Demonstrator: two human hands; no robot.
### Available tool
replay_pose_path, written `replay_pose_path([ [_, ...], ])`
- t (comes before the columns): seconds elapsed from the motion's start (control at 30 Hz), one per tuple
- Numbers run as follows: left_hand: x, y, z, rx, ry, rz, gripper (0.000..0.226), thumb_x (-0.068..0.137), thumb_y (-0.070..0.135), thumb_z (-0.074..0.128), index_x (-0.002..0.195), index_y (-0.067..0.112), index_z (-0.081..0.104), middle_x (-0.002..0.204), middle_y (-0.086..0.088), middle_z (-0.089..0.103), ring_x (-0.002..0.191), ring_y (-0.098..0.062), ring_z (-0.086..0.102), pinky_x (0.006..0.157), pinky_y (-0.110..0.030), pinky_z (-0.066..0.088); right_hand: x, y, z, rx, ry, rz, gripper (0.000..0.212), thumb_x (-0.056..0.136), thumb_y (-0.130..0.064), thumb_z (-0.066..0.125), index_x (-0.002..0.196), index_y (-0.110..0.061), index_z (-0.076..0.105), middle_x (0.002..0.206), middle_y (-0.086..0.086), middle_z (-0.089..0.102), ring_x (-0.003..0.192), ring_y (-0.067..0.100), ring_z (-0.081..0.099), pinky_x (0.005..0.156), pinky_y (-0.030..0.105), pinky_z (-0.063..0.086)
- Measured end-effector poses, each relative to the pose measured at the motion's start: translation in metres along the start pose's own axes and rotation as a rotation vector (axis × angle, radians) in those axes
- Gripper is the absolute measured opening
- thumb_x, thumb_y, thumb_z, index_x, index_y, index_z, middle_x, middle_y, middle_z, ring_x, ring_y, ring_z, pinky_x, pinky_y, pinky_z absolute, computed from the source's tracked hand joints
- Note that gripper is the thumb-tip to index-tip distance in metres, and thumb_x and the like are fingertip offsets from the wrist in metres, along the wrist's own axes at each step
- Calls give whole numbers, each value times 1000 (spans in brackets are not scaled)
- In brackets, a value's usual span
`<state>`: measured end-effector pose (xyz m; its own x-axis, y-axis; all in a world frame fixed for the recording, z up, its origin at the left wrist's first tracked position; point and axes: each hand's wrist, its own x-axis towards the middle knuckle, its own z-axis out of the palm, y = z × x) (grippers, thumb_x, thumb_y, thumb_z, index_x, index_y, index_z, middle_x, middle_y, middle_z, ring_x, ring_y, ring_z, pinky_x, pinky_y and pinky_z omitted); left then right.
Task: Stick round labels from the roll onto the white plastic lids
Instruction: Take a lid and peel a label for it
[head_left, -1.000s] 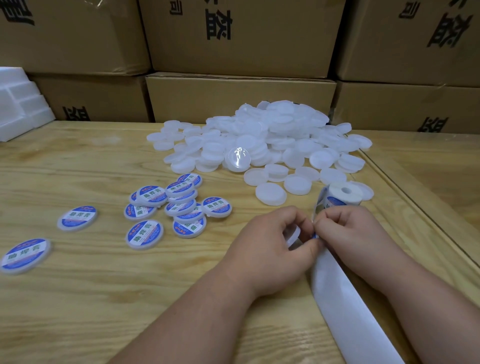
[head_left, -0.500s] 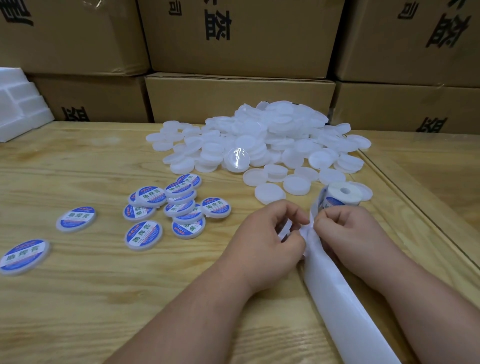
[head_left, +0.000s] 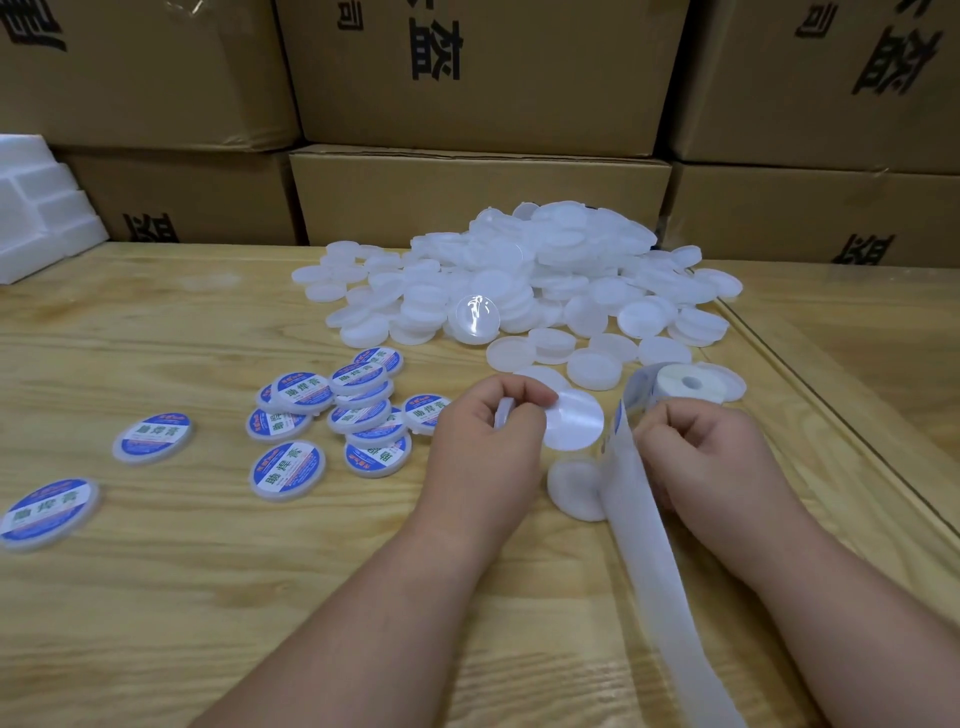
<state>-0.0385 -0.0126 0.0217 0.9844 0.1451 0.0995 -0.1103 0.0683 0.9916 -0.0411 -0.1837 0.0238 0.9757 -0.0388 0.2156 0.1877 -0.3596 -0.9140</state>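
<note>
The head-worn camera looks forward and down, close over the wooden table (head_left: 156, 597).

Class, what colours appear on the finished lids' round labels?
Blue rim, white centre band, on the labelled lids; head view.

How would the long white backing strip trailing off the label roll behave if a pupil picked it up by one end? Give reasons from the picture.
The backing strip would probably flop: it bends and twists between the right hand and the table edge. It looks thin and slightly see-through, so likely very light. It may also slide easily, though its surface cannot be judged for certain.
</note>
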Motion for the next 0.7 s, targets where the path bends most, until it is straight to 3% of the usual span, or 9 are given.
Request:
replay_pose_path([
  [0.07, 0, 1, 0, -22, -1, -10, 29, 82, 10, 54, 71, 31, 71, 71, 17, 65, 57, -9, 45, 46, -15, 38, 0, 0, 3, 54, 66, -104, 17, 86, -9, 65, 70, -16, 62, 57, -1, 52, 52, 13, 45, 50, 22, 40],
  [0.13, 0, 1, 1, -31, -1, -24, 24, 71, 20, 52, 70, 33, 72, 71, 16, 64, 58, -10, 46, 46, -16, 37, 0, 0, 5, 98, 91, -190, 32, 88, 3, 66, 78, -28, 68, 70, 10, 62, 62, 28, 57, 56, 21, 45],
  [0.2, 1, 1, 1, -28, -8, -25, 25, 68, 22, 50, 70, 33, 72, 69, 16, 62, 59, -10, 46, 47, -16, 38, 0, 0, 6, 106, 70, -237, 34, 87, 0, 69, 83, -34, 70, 78, 16, 62, 70, 35, 59, 60, 23, 47],
  [0.37, 2, -1, 1, -1, -33, -7, 25, 68, 22, 50, 71, 33, 72, 67, 19, 61, 60, -7, 49, 51, -14, 38, 0, 1, 7, 65, 54, -266, 37, 85, 3, 72, 82, -34, 73, 71, 7, 55, 59, 10, 48, 56, 16, 42],
  [0.53, 3, -4, 0, 3, -46, 4, 26, 69, 22, 51, 73, 34, 73, 74, 20, 66, 65, -4, 53, 59, -15, 42, 0, 2, 7, 51, 59, -259, 38, 85, 2, 72, 83, -36, 73, 69, -2, 57, 60, 10, 50, 57, 15, 43],
  [0.7, 4, -6, 0, 2, -68, 4, 26, 70, 21, 51, 75, 32, 74, 75, 19, 66, 69, -5, 54, 68, -22, 43, -1, -1, 7, 78, 51, -249, 24, 78, -16, 69, 84, -38, 72, 67, -15, 54, 59, 6, 47, 57, 13, 41],
])
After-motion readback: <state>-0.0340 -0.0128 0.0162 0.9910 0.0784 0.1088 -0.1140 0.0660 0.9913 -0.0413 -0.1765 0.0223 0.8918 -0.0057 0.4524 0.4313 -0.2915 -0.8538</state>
